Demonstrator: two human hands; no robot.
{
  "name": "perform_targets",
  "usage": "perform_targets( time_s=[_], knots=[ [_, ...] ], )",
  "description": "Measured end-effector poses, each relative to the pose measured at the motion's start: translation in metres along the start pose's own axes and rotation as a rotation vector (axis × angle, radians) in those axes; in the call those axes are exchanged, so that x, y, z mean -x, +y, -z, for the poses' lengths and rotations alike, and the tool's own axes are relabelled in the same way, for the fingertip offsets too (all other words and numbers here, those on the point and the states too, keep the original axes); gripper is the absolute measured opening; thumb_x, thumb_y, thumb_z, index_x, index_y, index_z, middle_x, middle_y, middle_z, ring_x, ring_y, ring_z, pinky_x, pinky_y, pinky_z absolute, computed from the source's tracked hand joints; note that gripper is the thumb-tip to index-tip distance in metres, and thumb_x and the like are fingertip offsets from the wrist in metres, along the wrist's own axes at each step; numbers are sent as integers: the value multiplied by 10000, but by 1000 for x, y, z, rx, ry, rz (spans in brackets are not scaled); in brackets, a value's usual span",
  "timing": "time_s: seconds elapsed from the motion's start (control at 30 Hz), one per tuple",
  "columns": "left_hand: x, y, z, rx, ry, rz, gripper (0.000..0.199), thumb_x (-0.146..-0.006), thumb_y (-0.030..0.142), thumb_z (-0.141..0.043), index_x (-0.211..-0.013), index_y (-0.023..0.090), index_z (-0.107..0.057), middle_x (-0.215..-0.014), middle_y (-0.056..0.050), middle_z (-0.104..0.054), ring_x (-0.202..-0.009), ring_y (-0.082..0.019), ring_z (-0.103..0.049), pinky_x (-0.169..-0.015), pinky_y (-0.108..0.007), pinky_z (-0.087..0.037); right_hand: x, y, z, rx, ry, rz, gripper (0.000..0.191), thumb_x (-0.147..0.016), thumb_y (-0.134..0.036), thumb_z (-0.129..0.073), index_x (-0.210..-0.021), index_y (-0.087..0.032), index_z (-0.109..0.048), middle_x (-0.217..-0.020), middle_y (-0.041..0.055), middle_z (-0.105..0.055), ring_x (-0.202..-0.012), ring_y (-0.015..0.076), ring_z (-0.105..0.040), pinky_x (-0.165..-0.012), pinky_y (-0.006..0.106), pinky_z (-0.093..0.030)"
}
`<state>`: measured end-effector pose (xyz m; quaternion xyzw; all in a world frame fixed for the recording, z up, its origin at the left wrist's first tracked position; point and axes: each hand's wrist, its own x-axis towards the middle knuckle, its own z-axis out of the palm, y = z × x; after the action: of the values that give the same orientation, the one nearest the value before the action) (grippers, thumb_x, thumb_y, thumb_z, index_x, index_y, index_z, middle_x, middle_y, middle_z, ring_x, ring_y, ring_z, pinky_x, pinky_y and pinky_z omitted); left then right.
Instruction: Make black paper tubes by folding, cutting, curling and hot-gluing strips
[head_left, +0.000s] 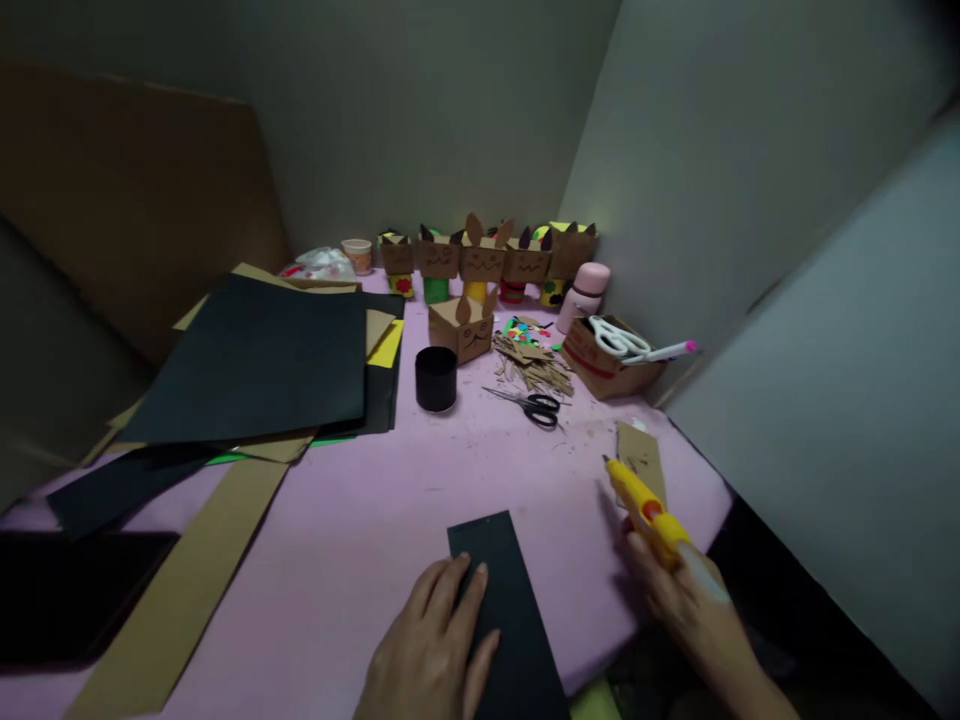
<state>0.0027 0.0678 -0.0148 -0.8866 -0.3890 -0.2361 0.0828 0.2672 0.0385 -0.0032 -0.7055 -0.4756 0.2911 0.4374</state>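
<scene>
Under my left hand (439, 635) lies a strip of black card (517, 620), flat on the pink tabletop at the near edge. That hand's fingers are stretched out and rest on the strip's left side. My right hand (675, 590) is wrapped round a yellow glue gun (649, 510), held above the table's right side with its nozzle pointing up and left. Behind the glue gun lies a small piece of brown cardboard (641, 455). Farther back are black-handled scissors (536, 405) and a short black cylinder (436, 380).
Black sheets (262, 360) and a long cardboard strip (187, 580) lie left, near a dark flat device (75, 600). Animal-faced cardboard boxes (484, 262) line the back. Cardboard scraps (532, 365), a pink bottle (583, 298) and a box (600, 365) holding white scissors (619, 338) stand right.
</scene>
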Motion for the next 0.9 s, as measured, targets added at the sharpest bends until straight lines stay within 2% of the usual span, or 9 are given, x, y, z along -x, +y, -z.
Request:
perform_targets(
  time_s=[0.1,0.17,0.3,0.6,0.73,0.77,0.8,0.87,0.9],
  knots=[
    [1,-4,-4,-31,58,-43,324,-800,207,-479,-1083,124,-614,-1009,-141,-677,-914,-254,-642,-667,-334,-600,-28,0,21,574,134,29,280,-799,-441,-488,-941,-211,-561,-896,74,-614,-673,236,-572,-555,318,-395],
    [0,-6,-6,-42,77,-60,320,-812,209,-458,-1081,138,-616,-1008,-133,-680,-909,-249,-646,-661,-328,-602,-41,0,29,883,139,35,277,-839,-399,-410,-977,-193,-535,-969,97,-595,-747,254,-593,-552,319,-394],
    [0,-8,-7,-53,82,-68,318,-823,219,-445,-1080,145,-617,-1011,-128,-678,-914,-242,-644,-658,-317,-601,-52,2,28,993,96,80,305,-845,-418,-414,-998,-173,-515,-977,108,-581,-885,271,-584,-582,323,-423],
    [0,-3,-2,-47,40,-46,329,-811,225,-486,-1102,124,-600,-1022,-140,-669,-932,-254,-631,-679,-333,-597,-46,14,38,776,124,211,565,-758,-440,-562,-1207,-126,-426,-1145,154,-539,-1022,303,-525,-807,409,-448],
    [1,-1,-2,-27,-4,-17,347,-803,225,-506,-1126,124,-582,-1057,-142,-651,-971,-260,-611,-715,-348,-588,-18,-5,30,493,246,285,400,-796,-410,-534,-1131,-192,-523,-1120,130,-556,-1029,292,-512,-905,455,-390],
    [1,0,-2,-20,-15,-10,352,-804,222,-507,-1136,125,-575,-1064,-142,-645,-979,-261,-606,-726,-356,-585,-8,-12,22,348,173,254,326,-823,-397,-504,-1086,-211,-554,-1111,116,-570,-1009,270,-532,-894,432,-407],
    [2,0,-2,-11,-25,-2,358,-808,222,-506,-1148,128,-566,-1074,-141,-639,-989,-261,-601,-737,-363,-581,2,-18,12,201,22,190,288,-833,-402,-495,-1036,-219,-584,-1080,104,-596,-952,247,-565,-847,404,-443],
    [3,1,-2,9,-34,17,369,-817,223,-501,-1173,139,-545,-1102,-140,-621,-1005,-260,-591,-756,-376,-574,19,-29,-11,-96,-320,2,356,-820,-420,-524,-1097,-202,-575,-1050,105,-627,-907,225,-593,-797,372,-477],
    [4,1,-2,19,-32,33,375,-820,222,-498,-1185,139,-533,-1125,-145,-607,-1016,-261,-584,-763,-381,-571,26,-32,-23,-230,-403,-90,400,-792,-425,-570,-1117,-190,-571,-1063,107,-628,-888,209,-600,-787,351,-484]
  ],
)
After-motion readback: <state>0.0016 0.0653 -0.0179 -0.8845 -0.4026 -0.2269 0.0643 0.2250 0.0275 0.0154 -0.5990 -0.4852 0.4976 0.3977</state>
